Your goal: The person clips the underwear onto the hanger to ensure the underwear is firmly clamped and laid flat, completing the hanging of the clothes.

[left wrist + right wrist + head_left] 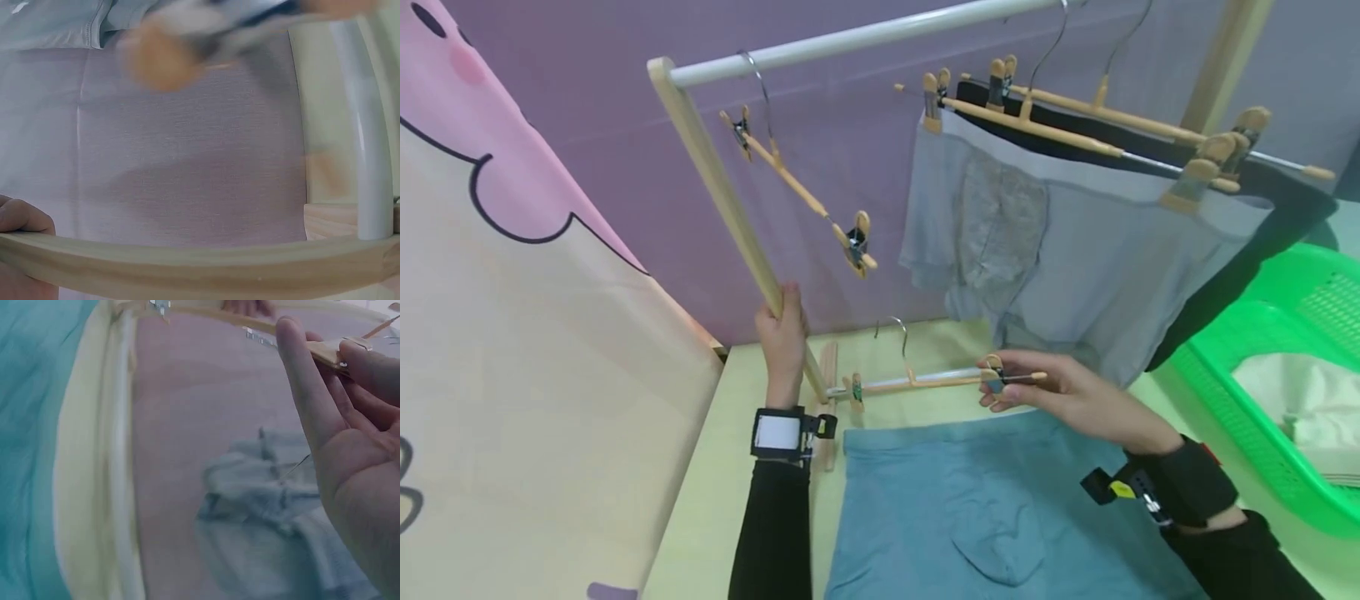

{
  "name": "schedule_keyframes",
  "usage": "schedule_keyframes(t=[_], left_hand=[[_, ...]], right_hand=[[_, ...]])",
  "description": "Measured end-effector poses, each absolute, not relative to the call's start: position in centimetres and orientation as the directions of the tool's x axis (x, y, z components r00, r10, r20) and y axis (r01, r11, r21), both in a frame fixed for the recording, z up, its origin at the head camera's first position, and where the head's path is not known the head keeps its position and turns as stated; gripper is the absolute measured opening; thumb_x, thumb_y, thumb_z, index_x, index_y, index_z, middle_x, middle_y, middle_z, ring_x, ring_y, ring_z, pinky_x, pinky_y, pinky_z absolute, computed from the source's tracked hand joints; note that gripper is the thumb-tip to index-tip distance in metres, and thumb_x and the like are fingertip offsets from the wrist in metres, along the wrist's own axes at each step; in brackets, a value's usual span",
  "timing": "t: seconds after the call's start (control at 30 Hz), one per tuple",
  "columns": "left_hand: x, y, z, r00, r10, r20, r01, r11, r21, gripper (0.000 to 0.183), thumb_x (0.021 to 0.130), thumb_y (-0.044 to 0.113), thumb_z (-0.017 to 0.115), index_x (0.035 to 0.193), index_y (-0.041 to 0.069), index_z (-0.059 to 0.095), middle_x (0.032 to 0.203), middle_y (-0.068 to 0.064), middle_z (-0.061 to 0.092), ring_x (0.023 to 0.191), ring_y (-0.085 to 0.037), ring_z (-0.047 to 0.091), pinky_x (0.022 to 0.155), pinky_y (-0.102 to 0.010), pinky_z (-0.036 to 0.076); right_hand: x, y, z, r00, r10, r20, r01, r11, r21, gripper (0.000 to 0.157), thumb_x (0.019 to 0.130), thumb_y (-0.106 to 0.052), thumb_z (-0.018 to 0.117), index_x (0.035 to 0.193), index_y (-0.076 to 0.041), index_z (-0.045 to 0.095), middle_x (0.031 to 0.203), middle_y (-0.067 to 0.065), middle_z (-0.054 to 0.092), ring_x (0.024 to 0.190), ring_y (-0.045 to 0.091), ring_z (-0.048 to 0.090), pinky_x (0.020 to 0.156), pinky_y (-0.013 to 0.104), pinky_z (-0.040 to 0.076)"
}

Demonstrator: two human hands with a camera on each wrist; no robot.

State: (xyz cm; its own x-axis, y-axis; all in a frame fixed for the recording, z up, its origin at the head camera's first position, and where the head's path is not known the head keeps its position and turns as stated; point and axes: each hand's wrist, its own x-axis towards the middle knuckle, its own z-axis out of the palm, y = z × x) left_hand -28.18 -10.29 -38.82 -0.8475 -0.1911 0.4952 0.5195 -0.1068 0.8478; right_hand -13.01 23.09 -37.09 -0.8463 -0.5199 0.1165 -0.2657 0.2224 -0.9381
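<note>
My left hand [784,343] grips the wooden side post [718,187] of a small clothes rack; its fingers also show at the edge of the left wrist view, around the post [200,265]. With thumb and fingers my right hand [1067,390] pinches the right-end clip [994,377] of a wooden clip hanger [943,383], held low by the rack's foot. Nothing hangs from this hanger. In the right wrist view, its bar [250,322] runs away from my fingertips. Just below lies a flat pair of teal boxer briefs [940,500], waistband toward the hanger.
From the rack's white rod [865,33] hang grey boxer briefs [1090,250] on a clip hanger, with a black garment [1292,204] behind. A bare clip hanger [793,183] hangs at the left. At the right stands a green basket [1232,358] holding pale cloth [1300,392].
</note>
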Motion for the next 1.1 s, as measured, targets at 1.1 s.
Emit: schedule_keyframes(t=[1.1], left_hand=[[-27.3,-11.5,-38.6,-0.876,-0.04,0.481,0.445,0.317,0.838,0.036,0.104,0.038,0.048,0.086,0.008,0.055,0.067,-0.004,0.054,0.053,-0.013,0.046,0.048,-0.024,0.039]], right_hand=[[-15.6,27.7,-44.1,-0.988,-0.15,-0.033,-0.047,0.503,-0.863,0.037,0.096,-0.006,0.061,0.123,0.018,0.052,0.118,0.036,0.059,0.083,0.021,0.071,0.07,0.033,0.06]])
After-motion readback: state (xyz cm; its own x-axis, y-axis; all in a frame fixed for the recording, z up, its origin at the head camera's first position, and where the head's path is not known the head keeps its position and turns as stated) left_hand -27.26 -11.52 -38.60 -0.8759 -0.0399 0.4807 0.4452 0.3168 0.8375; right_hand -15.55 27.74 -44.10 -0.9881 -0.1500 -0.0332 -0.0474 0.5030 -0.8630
